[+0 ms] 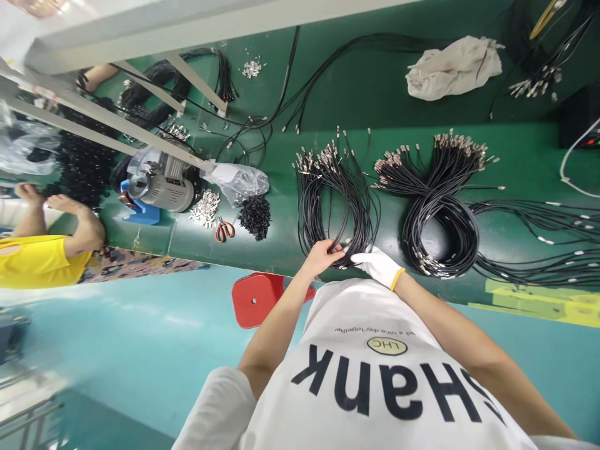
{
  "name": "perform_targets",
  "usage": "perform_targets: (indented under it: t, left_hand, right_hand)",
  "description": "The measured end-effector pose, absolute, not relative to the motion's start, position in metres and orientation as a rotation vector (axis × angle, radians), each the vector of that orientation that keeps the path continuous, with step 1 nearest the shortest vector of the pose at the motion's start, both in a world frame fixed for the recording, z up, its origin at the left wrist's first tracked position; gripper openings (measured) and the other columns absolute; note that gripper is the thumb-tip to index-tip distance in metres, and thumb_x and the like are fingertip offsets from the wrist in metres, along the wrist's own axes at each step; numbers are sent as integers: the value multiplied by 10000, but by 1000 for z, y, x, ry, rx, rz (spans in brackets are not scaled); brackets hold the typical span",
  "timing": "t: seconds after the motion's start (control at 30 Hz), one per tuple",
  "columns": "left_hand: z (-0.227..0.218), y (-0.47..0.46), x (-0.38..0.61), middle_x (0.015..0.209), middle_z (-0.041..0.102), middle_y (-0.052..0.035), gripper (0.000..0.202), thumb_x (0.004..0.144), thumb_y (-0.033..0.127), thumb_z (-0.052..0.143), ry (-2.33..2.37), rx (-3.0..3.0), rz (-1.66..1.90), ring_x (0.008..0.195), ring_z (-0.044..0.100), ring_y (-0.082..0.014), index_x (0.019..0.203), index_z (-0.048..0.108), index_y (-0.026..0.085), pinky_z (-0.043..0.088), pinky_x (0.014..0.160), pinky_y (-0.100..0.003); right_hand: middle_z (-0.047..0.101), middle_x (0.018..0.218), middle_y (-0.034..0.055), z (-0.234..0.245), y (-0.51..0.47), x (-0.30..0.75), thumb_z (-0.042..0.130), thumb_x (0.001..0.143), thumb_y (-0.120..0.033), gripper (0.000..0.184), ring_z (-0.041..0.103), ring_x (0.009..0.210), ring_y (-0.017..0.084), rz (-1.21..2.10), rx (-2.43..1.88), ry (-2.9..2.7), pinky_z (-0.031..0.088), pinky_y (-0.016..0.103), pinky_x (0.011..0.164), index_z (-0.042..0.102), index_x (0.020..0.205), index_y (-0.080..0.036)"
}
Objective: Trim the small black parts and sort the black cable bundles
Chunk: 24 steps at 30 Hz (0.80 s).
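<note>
A looped bundle of thin black cables (360,215) with metal ends lies on the green table in front of me. My left hand (322,257), bare, has its fingers closed around the near side of the loop. My right hand (375,265), in a white glove with a yellow cuff, pinches the same cables just to the right. Its fingertips are partly hidden by the bundle. The metal ends fan out at the far side of the loop. To the right rests another coiled bundle of black cables (440,234), its ends spread toward the back.
Left on the table (281,212) are orange-handled pliers (225,230), small black parts (255,217), pale parts (205,208) and a grey machine (164,187). A white cloth (452,67) lies behind. A red stool (255,300) stands below. A co-worker's hands (63,203) are far left.
</note>
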<state>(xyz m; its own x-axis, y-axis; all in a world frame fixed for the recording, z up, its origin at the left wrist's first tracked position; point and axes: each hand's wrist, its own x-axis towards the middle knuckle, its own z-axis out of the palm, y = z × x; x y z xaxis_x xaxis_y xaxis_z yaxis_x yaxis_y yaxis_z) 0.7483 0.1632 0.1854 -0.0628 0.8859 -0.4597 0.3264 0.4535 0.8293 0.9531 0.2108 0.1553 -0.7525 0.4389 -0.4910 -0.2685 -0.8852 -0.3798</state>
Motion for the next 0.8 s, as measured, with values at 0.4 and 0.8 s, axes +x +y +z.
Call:
perform_targets:
  t: [0.4, 0.8]
  left_hand:
    - [181, 161, 757, 668, 607, 12, 332, 804, 474, 725, 1733, 1018, 713, 648, 534, -140, 781, 692, 145, 387, 632, -259]
    - [194, 164, 751, 719, 631, -2, 332, 841, 506, 702, 1769, 1117, 719, 651, 532, -137, 843, 687, 174, 412, 635, -262]
  right_hand:
    - [781, 1124, 67, 154, 209, 954, 781, 741, -86, 555, 757, 990, 276, 2587, -826, -401, 626, 467, 904, 667, 1264, -236]
    - [796, 1044, 81, 152, 209, 956, 753, 731, -98, 504, 758, 971, 279, 2590, -825, -372, 622, 456, 882, 687, 1222, -194]
